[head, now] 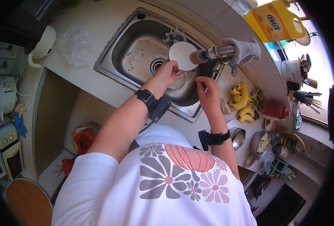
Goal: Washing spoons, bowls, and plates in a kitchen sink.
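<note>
A white bowl or plate (pixel 182 55) is tilted under the faucet nozzle (pixel 198 57) in the stainless steel sink (pixel 138 46). My left hand (pixel 169 73) grips its near rim, thumb and fingers at the edge. My right hand (pixel 208 86) is just right of it, over the sink's near right part, fingers bent; whether it holds anything small is unclear. Water splashes at the far side of the white dish. Beneath my left hand, a round pale or clear dish (pixel 177 82) lies in the sink, partly hidden. The drain is partly covered by my left hand.
A grey cloth (pixel 246 52) hangs on the faucet. Bananas (pixel 242 97), metal bowls (pixel 237 138) and a pan of cut food (pixel 261 143) stand to the right. A yellow detergent jug (pixel 274 22) stands on the ledge. A clear plastic bag (pixel 75 46) lies left of the sink.
</note>
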`<state>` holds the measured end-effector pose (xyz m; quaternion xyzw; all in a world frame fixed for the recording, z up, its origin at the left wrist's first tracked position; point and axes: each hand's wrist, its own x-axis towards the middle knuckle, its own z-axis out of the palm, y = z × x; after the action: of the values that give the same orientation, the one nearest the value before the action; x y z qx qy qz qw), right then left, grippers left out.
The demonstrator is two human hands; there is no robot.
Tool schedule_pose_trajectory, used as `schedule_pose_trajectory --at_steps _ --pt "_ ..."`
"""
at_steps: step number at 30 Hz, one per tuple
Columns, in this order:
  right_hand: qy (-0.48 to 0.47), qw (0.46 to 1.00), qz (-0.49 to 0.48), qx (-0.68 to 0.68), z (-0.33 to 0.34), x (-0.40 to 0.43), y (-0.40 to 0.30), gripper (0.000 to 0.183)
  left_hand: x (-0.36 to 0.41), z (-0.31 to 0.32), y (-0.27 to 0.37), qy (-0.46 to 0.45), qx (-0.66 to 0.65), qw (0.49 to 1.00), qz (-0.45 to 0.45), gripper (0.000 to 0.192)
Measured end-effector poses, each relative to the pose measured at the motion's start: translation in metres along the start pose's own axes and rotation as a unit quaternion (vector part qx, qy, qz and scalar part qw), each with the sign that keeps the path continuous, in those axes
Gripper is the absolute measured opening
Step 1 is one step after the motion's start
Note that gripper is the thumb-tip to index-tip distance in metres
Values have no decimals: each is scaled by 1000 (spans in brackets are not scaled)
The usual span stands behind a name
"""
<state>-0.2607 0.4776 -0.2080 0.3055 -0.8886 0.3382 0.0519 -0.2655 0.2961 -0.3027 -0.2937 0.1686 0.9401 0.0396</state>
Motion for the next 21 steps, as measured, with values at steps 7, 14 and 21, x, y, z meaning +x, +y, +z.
schedule_pose_trajectory --at_steps 7,14,21 --pt "51 998 21 -19 -2 1 -8 13 -36 5 14 62 1 988 -140 30" --pt "16 999 -20 -26 30 7 -22 24 -16 -18 16 83 19 994 -63 15" --pt "-86 990 -17 -111 47 7 1 35 -31 -6 3 19 69 989 -131 25"
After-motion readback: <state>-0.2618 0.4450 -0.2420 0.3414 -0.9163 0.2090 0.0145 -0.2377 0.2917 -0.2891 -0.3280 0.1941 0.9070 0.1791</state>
